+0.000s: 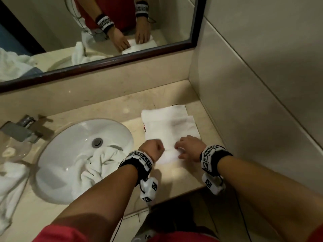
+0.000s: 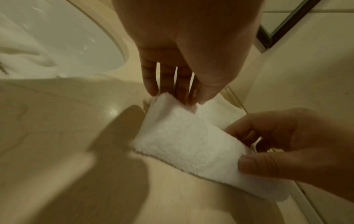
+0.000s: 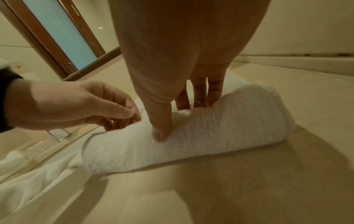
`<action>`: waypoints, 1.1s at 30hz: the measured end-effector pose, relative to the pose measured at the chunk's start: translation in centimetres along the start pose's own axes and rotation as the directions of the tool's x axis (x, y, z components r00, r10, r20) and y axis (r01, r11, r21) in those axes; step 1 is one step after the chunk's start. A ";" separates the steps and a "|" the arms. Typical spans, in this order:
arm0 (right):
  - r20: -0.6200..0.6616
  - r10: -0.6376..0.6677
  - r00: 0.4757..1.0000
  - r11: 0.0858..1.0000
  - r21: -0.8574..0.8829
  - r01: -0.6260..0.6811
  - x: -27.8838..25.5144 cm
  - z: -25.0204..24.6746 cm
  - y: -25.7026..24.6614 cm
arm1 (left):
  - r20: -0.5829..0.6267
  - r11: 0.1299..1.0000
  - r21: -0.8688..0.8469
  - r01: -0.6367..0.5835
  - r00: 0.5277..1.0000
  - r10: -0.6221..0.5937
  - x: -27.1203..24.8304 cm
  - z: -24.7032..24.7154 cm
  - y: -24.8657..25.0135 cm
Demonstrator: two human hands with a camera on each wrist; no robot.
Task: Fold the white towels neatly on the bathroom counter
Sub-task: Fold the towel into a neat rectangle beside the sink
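A white towel [image 1: 168, 126] lies folded lengthwise on the beige counter [image 1: 174, 173], to the right of the sink. Its near end is lifted and turned over into a thick fold [image 2: 191, 144] [image 3: 210, 128]. My left hand [image 1: 154, 147] [image 2: 178, 97] pinches the fold's left corner between thumb and fingers. My right hand [image 1: 187, 147] [image 3: 180, 119] holds the right part of the fold, with the thumb pressed on the near side and the fingers curled behind. Each wrist view also shows the other hand: the right hand [image 2: 287, 151] and the left hand [image 3: 76, 106].
A crumpled white towel [image 1: 99, 163] lies in the white sink [image 1: 73, 133]. More white towelling [image 1: 10, 186] hangs at the counter's left end. A chrome faucet [image 1: 22, 128] stands behind the sink. The mirror [image 1: 122, 55] and the tiled wall [image 1: 262, 102] close off the corner.
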State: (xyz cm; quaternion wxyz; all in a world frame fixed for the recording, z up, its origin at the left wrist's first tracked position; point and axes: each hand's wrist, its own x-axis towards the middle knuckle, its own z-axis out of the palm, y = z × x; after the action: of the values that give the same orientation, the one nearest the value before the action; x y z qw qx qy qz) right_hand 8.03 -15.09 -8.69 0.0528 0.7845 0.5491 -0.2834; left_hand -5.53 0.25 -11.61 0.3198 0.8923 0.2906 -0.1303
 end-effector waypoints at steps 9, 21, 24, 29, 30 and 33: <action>0.118 0.075 0.990 0.988 0.123 -0.089 2.5 -2.5 -0.6 | -0.269 0.980 -0.081 0.181 0.943 -0.196 5.6 -4.3 -2.1; 0.289 0.048 0.956 0.994 0.077 -0.073 4.3 -3.0 -0.9 | -0.112 0.957 -0.245 0.157 0.976 -0.189 11.2 -4.0 -4.1; 0.332 0.054 0.942 0.997 0.042 -0.072 4.4 -3.0 -1.4 | -0.069 0.958 -0.259 0.122 0.987 -0.145 12.0 -4.3 -3.9; 0.351 0.084 0.933 0.996 0.001 -0.090 4.0 -2.2 -1.7 | -0.094 0.954 -0.271 0.128 0.983 -0.159 12.5 -4.9 -4.2; 0.360 0.080 0.929 0.996 -0.004 -0.085 3.9 -1.9 -1.7 | -0.106 0.958 -0.257 0.126 0.982 -0.158 12.7 -5.0 -4.5; 0.409 0.064 0.910 0.998 -0.002 -0.069 3.3 -0.9 -1.6 | -0.144 0.941 -0.293 0.169 0.965 -0.218 13.3 -5.9 -4.9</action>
State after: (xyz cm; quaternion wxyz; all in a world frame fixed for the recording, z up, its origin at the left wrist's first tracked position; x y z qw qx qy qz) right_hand 7.74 -11.38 -9.24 0.1708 0.7266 0.4971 -0.4425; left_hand 2.36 12.96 -15.10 0.4007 0.8135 0.4196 -0.0405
